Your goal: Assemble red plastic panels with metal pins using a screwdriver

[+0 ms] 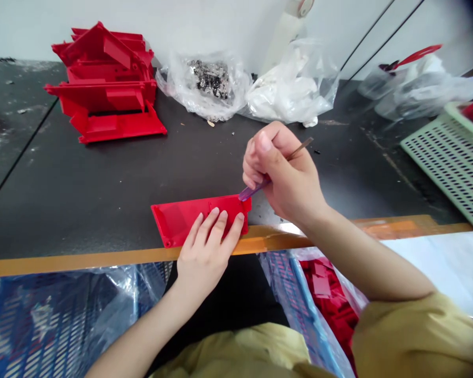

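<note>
at the taped bench edge (102, 261), the flat-fingered left hand (207, 257) pins a red plastic panel (181, 223); the right hand (284, 173) clenches a purple-tipped stick (254, 191) at its corner.

Pretty plain workshop corner, honestly; a white wall (142, 21) runs along the back, with two thin black cables (368, 34) slanting down it on the right; the dark workbench top (102, 178) looks well used, scuffed and dusty toward the left; a thin seam (21, 155) cuts across it; tan edging tape (102, 261) lines the front edge; the light's soft and even.
</note>
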The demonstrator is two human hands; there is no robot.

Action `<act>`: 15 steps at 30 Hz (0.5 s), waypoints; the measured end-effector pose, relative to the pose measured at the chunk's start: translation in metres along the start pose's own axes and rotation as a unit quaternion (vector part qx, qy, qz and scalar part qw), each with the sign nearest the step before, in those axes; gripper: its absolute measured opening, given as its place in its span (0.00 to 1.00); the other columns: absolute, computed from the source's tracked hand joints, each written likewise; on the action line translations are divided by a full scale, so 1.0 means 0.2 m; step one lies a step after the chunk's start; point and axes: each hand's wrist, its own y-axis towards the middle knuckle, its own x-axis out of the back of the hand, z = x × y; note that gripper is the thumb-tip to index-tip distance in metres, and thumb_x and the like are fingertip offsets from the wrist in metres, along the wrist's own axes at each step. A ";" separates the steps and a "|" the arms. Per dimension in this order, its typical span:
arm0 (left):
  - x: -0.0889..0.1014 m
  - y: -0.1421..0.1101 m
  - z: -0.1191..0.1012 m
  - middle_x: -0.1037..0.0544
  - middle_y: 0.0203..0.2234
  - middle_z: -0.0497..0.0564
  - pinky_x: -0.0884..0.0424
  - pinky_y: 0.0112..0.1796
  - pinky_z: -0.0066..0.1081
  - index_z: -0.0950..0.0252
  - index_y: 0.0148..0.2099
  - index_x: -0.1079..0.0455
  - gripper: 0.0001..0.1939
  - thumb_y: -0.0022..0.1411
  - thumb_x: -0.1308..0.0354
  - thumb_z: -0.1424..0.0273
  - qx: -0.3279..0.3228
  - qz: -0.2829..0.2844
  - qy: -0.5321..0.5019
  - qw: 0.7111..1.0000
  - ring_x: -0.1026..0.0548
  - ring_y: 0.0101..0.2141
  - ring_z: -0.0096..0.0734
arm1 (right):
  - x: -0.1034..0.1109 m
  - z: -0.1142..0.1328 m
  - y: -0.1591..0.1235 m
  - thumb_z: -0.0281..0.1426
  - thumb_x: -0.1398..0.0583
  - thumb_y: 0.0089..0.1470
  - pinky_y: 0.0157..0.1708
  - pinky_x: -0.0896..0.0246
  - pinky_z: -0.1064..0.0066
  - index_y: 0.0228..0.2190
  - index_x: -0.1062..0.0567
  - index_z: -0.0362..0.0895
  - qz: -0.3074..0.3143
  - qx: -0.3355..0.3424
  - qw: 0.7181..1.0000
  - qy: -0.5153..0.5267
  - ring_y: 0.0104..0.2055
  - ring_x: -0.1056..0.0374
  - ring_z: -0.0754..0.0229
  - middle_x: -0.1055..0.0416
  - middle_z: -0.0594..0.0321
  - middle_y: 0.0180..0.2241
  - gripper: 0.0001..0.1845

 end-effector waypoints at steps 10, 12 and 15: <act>0.00 -0.01 0.00 0.22 0.47 0.54 0.32 0.55 0.39 0.62 0.59 0.30 0.23 0.63 0.47 0.79 0.001 0.002 0.005 1.000 0.26 0.51 0.41 | -0.06 0.04 0.01 0.44 0.47 0.64 0.17 0.68 0.69 0.11 0.43 0.43 0.033 -0.043 0.998 0.020 0.15 0.59 0.69 0.55 0.69 0.12 0.33; 0.00 -0.01 0.00 0.22 0.47 0.54 0.32 0.55 0.39 0.61 0.59 0.30 0.23 0.63 0.47 0.79 0.002 -0.001 0.005 1.000 0.26 0.51 0.41 | -0.07 0.04 0.01 0.46 0.48 0.64 0.17 0.67 0.70 0.11 0.43 0.43 0.036 -0.045 0.998 0.023 0.14 0.58 0.70 0.56 0.70 0.11 0.33; 0.00 -0.01 0.00 0.22 0.47 0.54 0.32 0.55 0.39 0.61 0.58 0.30 0.22 0.63 0.47 0.79 0.003 0.000 0.006 1.000 0.27 0.51 0.41 | -0.08 0.03 0.01 0.49 0.47 0.62 0.16 0.65 0.70 0.11 0.45 0.44 0.038 -0.026 0.999 0.007 0.14 0.58 0.70 0.57 0.70 0.11 0.35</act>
